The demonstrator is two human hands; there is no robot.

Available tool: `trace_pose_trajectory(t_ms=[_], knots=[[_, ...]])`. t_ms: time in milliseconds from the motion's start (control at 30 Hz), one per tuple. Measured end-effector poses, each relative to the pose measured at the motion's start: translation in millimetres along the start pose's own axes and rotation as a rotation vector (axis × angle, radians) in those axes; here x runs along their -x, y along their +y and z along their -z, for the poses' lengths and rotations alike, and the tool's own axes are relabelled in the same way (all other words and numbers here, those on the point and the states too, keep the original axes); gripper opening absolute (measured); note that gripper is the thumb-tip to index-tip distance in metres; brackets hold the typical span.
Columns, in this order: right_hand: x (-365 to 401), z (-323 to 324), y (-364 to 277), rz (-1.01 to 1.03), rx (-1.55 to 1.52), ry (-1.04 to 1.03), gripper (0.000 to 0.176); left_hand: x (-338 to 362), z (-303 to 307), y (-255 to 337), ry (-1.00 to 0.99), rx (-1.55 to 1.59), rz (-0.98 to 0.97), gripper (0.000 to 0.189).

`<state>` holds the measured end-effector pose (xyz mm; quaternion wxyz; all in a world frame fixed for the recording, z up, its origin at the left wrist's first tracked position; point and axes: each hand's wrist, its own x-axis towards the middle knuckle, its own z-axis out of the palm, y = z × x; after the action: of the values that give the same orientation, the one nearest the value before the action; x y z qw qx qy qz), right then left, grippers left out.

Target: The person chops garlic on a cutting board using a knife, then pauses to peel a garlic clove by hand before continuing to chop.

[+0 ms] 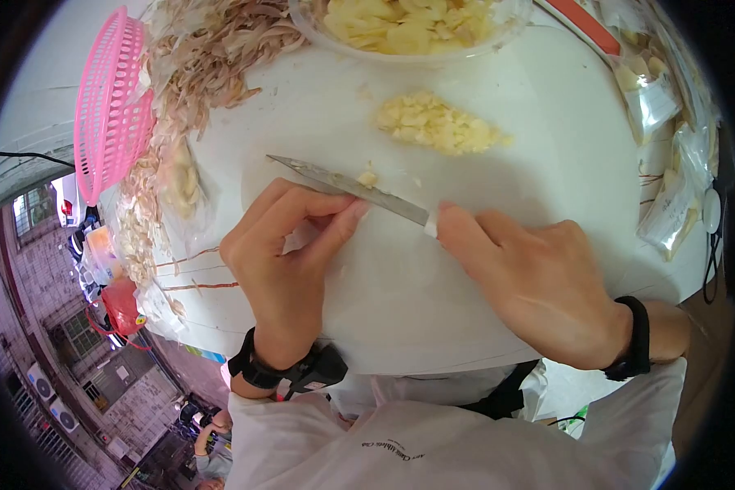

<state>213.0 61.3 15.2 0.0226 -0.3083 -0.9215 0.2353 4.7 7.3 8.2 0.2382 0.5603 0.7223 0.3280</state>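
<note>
A knife (343, 184) with a white handle lies across the space between my hands, its tip pointing left. My right hand (531, 282) is closed round the handle. The fingers of my left hand (290, 245) are pinched together at the near edge of the blade; whatever they pinch is hidden or too small to name. A small bit of chopped garlic (367, 178) clings at the blade's far side. Beyond the knife, a pile of chopped garlic (441, 125) rests on the white surface (416, 302).
A clear bowl (416, 57) of peeled, sliced pieces stands at the far edge. Dry peelings (212, 61) and a pink basket (110, 106) are at the left. Plastic bags (674, 196) and a red-handled object (584, 26) lie at the right. Another person (214, 449) is at lower left.
</note>
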Motion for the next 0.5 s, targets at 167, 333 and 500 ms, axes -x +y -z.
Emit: trace_pose_trajectory(t_ms=[167,333,500], knots=[[-0.8,2.5,-2.2,-0.027,0.058,-0.036,0.024,-0.9,-4.2,-2.5,0.079,0.020,-0.027,0.013],[1.5,-2.0,2.9,-0.011,-0.029,0.014,0.019,0.3,-1.4,-2.2,0.044,0.003,-0.005,0.012],[2.5,-0.4,4.2,0.000,-0.085,0.014,0.025,0.3,0.6,0.1,0.003,-0.004,0.003,0.012]])
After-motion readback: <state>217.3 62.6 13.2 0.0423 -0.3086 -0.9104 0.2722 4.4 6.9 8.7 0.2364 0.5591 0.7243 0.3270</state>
